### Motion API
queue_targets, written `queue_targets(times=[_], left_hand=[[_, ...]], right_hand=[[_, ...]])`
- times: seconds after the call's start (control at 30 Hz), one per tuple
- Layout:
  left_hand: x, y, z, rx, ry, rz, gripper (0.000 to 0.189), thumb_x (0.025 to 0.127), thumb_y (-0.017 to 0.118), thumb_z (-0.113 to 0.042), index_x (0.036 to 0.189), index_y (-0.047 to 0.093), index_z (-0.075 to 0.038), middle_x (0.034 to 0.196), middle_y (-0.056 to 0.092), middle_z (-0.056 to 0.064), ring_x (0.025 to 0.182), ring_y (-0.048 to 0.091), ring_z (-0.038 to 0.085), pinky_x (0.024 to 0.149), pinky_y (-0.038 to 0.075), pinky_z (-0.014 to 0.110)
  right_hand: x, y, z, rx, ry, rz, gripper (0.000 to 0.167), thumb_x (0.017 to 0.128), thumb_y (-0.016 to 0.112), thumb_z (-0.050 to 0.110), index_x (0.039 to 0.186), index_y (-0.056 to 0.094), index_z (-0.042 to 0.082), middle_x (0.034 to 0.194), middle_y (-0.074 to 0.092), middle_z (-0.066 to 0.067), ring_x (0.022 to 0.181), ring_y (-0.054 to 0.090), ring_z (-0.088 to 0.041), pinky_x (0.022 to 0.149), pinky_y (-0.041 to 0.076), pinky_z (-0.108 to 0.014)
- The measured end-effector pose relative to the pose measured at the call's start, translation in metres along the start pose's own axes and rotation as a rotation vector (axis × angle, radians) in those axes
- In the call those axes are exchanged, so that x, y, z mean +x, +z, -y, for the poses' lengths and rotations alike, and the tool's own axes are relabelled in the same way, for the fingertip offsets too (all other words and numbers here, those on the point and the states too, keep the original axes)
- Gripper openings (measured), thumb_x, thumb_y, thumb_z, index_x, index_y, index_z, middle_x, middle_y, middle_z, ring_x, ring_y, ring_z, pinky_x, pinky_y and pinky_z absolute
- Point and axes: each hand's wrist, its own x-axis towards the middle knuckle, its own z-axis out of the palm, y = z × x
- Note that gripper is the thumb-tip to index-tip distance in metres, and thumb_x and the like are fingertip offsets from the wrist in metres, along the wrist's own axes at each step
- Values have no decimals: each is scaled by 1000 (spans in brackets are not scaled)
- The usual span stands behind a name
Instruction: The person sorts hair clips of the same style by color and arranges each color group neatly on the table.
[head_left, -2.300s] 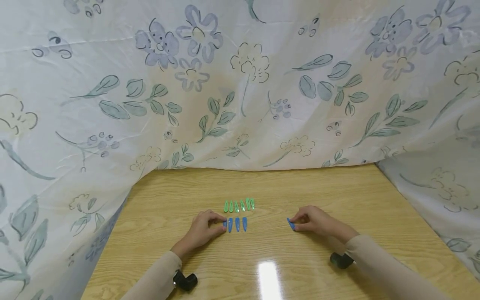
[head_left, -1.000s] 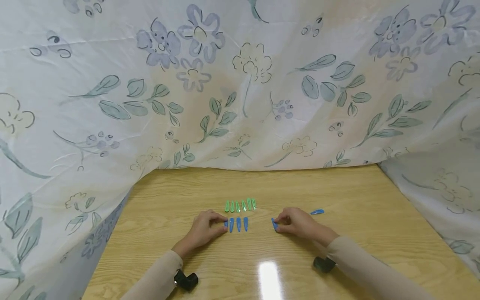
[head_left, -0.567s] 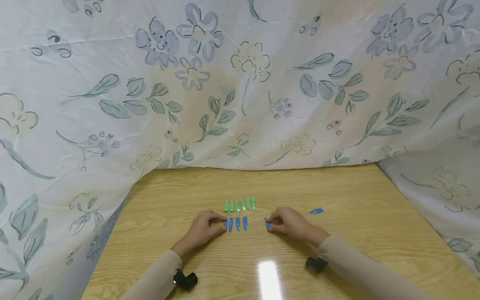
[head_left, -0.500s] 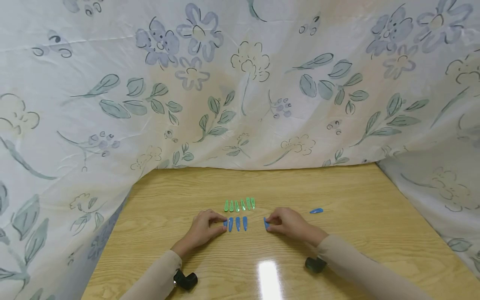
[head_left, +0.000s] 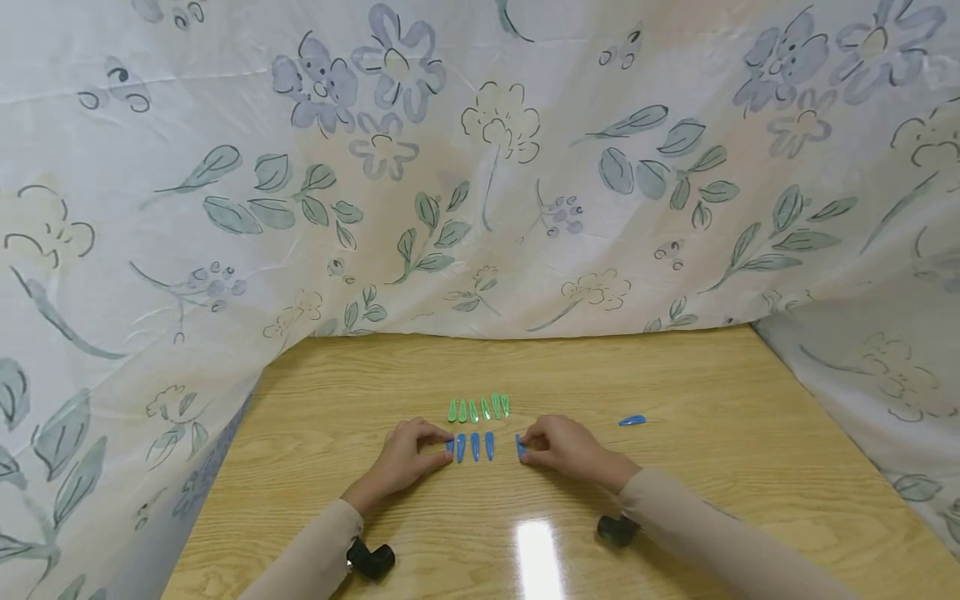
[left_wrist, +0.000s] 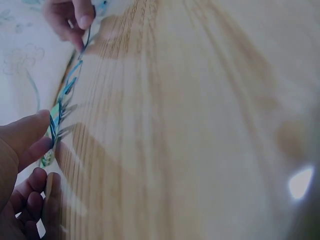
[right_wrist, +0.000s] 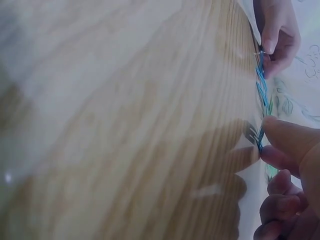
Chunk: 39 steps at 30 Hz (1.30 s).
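Note:
Blue snap hair clips stand upright-pointing in a short row on the wooden table. At its left end, my left hand point(head_left: 411, 454) pinches the outermost blue hair clip point(head_left: 450, 447) between thumb and forefinger. Three more blue clips point(head_left: 475, 447) lie beside it, parallel and slightly spaced. To their right, my right hand point(head_left: 567, 448) pinches another blue hair clip point(head_left: 520, 447), partly covered by its fingertips, with a gap left of it. The left wrist view shows my left thumb point(left_wrist: 30, 131) against the clip; my right thumb point(right_wrist: 287, 135) shows in the right wrist view.
Behind the blue clips runs a row of several green hair clips point(head_left: 473, 412). One loose blue clip point(head_left: 632, 420) lies slanted farther right, beyond my right hand. A flowered cloth point(head_left: 480, 250) hangs along the back and sides of the table point(head_left: 360, 367).
My right hand has slid leftward with its blue clip, toward the row. The loose blue clip at right has come into view behind it. My left hand stays in place.

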Motion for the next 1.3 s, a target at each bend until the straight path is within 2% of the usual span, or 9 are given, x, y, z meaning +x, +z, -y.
queue_targets(times=[0.43,0.9,1.3], left_hand=[[-1,-1,-2,0,-19,8,23,85,82,-30,107,79,-25,98,68,-7,92,50,12,85,30,34],[0,-4,-2,-12,-20,12,23,85,82,-31,107,79,-25,99,68,-8,94,51,12,86,31,36],[2,-3,-1,-14,-18,17,23,85,82,-32,108,79,-25,98,68,-8,93,51,12,86,32,36]], right_hand=[[8,14,15,-39,-30,-32,25,86,81,32,101,79,12,79,61,8,69,46,-6,59,37,-22],[14,21,25,-64,-36,-92,24,85,81,32,99,78,13,77,60,9,70,47,-7,60,37,-23],[16,21,26,-85,-39,-93,25,87,79,33,101,77,13,74,55,9,67,45,-7,59,34,-23]])
